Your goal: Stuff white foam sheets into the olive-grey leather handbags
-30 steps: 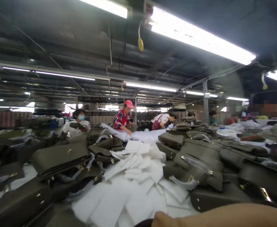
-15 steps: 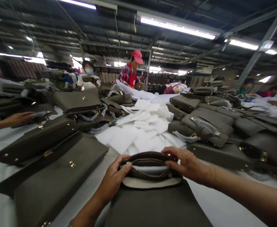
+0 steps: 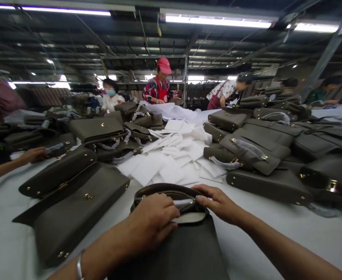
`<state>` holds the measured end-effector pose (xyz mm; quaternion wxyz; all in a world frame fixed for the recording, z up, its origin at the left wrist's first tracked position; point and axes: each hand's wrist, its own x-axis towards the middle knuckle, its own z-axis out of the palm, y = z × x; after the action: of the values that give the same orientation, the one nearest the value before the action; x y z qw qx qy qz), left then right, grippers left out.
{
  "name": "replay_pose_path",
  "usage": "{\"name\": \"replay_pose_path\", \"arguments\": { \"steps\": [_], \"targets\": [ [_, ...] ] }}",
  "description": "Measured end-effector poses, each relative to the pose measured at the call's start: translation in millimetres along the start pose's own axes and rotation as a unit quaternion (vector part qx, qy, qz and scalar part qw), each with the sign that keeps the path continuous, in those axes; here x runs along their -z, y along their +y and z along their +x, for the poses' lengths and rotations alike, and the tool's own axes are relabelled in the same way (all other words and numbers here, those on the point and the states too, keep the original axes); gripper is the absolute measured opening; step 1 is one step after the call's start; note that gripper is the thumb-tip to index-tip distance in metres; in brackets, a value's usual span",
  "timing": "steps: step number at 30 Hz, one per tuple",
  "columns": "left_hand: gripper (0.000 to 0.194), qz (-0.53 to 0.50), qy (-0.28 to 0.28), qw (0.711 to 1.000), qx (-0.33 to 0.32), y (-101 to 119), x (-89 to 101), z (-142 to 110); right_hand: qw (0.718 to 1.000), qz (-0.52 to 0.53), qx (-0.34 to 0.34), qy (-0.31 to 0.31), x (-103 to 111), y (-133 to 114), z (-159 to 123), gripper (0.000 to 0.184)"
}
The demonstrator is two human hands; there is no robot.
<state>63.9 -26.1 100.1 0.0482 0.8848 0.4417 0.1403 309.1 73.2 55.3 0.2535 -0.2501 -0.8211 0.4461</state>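
Observation:
A dark olive handbag lies before me, its mouth facing away and gaping. A gold-toothed zipper runs along the mouth, and white filling shows inside. My left hand rests across the mouth's left part, fingers curled and pointing right; its thumb and whatever it may pinch are hidden. With thumb and fingers, my right hand grips the mouth's right corner, beside the zipper's end.
White foam sheets are heaped beyond the bag. Olive handbags lie left and right on the white-covered table. Another person's hand touches a bag at left. A person in a red cap and other people stand farther back.
My left hand has left the mouth's left corner and moved right, over the opening. My right hand stays at the right corner. The bag appears slightly farther left in view.

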Motion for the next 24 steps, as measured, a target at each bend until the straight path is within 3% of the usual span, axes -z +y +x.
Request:
{"name": "replay_pose_path", "arguments": {
  "steps": [4, 10, 14, 17, 21, 24],
  "targets": [
    [0.016, 0.033, -0.03, 0.996, 0.077, 17, -14.6, 23, 0.999, 0.028, 0.018, 0.023, -6, 12, -2, 0.04],
    [0.019, 0.012, -0.031, 0.992, 0.122, 8, -26.7, 36, 0.995, 0.077, 0.006, 0.064, -18, 25, -6, 0.047],
    [0.013, -0.02, 0.005, 0.995, 0.098, -1, -35.6, 42, 0.993, 0.089, 0.002, 0.074, -24, 25, -4, 0.046],
    [0.012, -0.024, 0.028, 0.996, 0.076, -6, -42.9, 45, 0.998, 0.02, -0.002, 0.068, -25, 24, -1, 0.043],
    [0.024, -0.04, 0.081, 0.991, 0.094, -22, -33.6, 31, 0.993, -0.106, 0.017, 0.056, -19, 23, 4, 0.041],
    [0.032, -0.077, 0.134, 0.979, 0.134, -44, -17.3, -3, 0.985, -0.167, 0.023, 0.037, -12, 21, 11, 0.039]
  ]
}}
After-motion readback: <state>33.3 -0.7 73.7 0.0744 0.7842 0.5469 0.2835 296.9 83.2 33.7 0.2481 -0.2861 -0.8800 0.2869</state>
